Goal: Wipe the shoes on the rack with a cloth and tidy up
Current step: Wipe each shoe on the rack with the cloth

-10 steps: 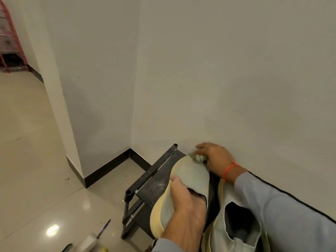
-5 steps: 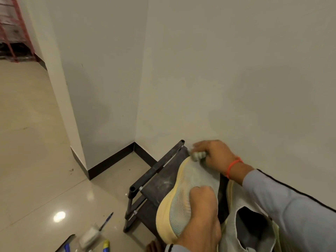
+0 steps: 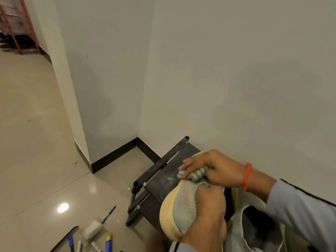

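Note:
A grey knit shoe with a pale yellow sole point(image 3: 179, 210) is held tilted over the black shoe rack point(image 3: 160, 180) in the corner. My left hand point(image 3: 209, 206) grips the shoe from above, fingers curled over its upper. My right hand point(image 3: 212, 168) clutches a bunched grey cloth point(image 3: 197, 173) and presses it against the far end of the shoe. A second grey shoe point(image 3: 252, 230) sits on the rack to the right, its dark opening facing up, partly hidden by my right sleeve.
White walls meet in a corner behind the rack, with black skirting point(image 3: 116, 155). On the tiled floor at lower left lie a blue pen point(image 3: 108, 214), a small clear box point(image 3: 91, 229) and several markers point(image 3: 108, 241). A red rack point(image 3: 16, 24) stands far back left.
The shoe has turned so more of its knit upper and yellow sole face me. My right hand with the cloth slid along the shoe's far end. The view shifted slightly.

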